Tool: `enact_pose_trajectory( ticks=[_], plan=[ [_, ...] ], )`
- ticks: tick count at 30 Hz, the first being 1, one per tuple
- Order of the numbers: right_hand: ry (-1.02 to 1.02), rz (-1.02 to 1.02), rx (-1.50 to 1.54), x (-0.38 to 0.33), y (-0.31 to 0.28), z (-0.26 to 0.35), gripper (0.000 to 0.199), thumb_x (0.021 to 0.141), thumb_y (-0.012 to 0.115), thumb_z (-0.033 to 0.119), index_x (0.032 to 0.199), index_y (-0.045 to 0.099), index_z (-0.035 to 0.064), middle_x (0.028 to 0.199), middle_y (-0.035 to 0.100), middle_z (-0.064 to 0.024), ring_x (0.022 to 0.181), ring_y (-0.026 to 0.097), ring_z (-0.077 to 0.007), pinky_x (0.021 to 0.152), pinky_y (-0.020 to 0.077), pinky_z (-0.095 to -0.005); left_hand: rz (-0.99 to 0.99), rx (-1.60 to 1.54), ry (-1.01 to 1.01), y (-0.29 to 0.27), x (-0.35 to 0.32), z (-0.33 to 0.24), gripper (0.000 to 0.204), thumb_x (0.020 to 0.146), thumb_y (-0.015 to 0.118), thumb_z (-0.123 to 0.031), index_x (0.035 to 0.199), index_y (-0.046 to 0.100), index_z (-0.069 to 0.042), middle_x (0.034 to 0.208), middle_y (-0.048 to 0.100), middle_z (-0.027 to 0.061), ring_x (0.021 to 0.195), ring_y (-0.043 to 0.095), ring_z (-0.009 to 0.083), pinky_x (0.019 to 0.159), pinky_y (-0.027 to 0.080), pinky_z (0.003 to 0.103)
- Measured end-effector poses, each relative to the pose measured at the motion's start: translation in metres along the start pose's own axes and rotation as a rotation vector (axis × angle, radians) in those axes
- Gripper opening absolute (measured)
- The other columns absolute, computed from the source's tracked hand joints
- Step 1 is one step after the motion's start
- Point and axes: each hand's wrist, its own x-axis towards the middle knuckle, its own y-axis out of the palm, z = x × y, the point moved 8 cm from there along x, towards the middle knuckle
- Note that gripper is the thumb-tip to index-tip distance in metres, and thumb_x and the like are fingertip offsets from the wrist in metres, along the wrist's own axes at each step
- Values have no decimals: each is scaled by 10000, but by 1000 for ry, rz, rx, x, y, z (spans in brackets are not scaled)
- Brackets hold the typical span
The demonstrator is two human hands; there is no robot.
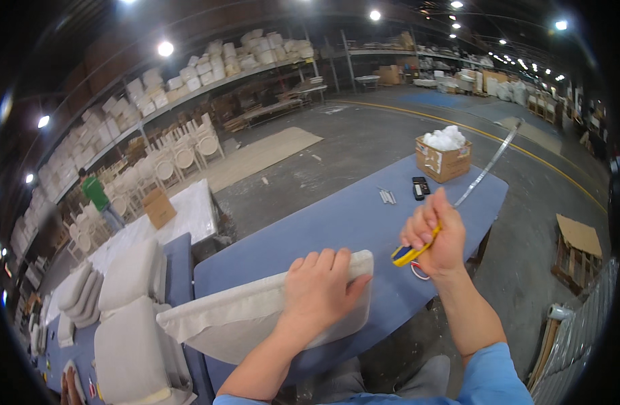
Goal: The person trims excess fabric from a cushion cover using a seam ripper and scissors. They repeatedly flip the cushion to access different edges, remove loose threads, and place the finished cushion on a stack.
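Note:
A long piece covered in off-white fabric, like a chair cushion (236, 331), lies at the near side of the blue-topped table (310, 236). My left hand (320, 287) is closed over its upper edge, fingers curled across the fabric band and thumb apart at the right. Raised above the table's right part, my right hand (435, 236) is wrapped round a yellow and blue tape measure (408, 255). A long silver blade (489, 165) stretches from that hand toward the far right. Red-handled scissors (420, 271), partly hidden, lie below my right hand.
On the table's far end stand a cardboard box (445, 162) of white stuffing, a black device (420, 188) and several metal rods (387, 196). Stacked off-white cushions (138, 344) occupy the left. Another person's hand (72, 386) shows lower left; a green-shirted person (94, 192) stands beyond.

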Motion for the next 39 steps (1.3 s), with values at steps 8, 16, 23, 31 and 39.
enact_pose_trajectory(
  ticks=[8, 16, 23, 31, 39],
  plan=[
    [-256, 126, 171, 14, 49, 27, 517, 1110, 516, 387, 674, 415, 130, 530, 431, -36, 441, 443, -178, 526, 440, -375, 36, 32, 12, 1, 3, -3, 440, 834, 793, -471, 1029, 689, -90, 807, 624, 59, 734, 638, 266, 652, 449, 406],
    [18, 109, 105, 48, 55, 22, 511, 1079, 585, 391, 658, 435, 143, 531, 452, -23, 435, 474, -168, 501, 449, -362, 84, 56, 10, 2, 1, -6, 464, 845, 782, -490, 1035, 684, -78, 809, 624, 57, 725, 632, 268, 651, 445, 406],
    [-71, 235, -341, 52, 53, -18, 455, 1062, 598, 354, 691, 432, 147, 535, 434, -13, 449, 467, -167, 502, 424, -354, 58, 18, 19, 2, 1, -10, 475, 847, 779, -494, 1047, 686, -73, 819, 621, 57, 740, 629, 265, 654, 445, 404],
    [90, 182, -22, 64, 81, 31, 464, 1063, 605, 367, 691, 426, 155, 523, 418, -3, 442, 435, -143, 503, 412, -347, 59, 31, 12, 1, 1, -6, 473, 835, 790, -485, 1038, 680, -73, 817, 620, 59, 735, 627, 266, 655, 447, 403],
    [341, 236, -211, 42, 72, -31, 460, 1063, 612, 315, 675, 432, 145, 523, 432, -9, 439, 436, -147, 499, 408, -337, 7, 25, 23, 0, 0, -3, 456, 828, 800, -477, 1020, 680, -81, 815, 624, 55, 724, 628, 262, 643, 445, 397]
  ],
)
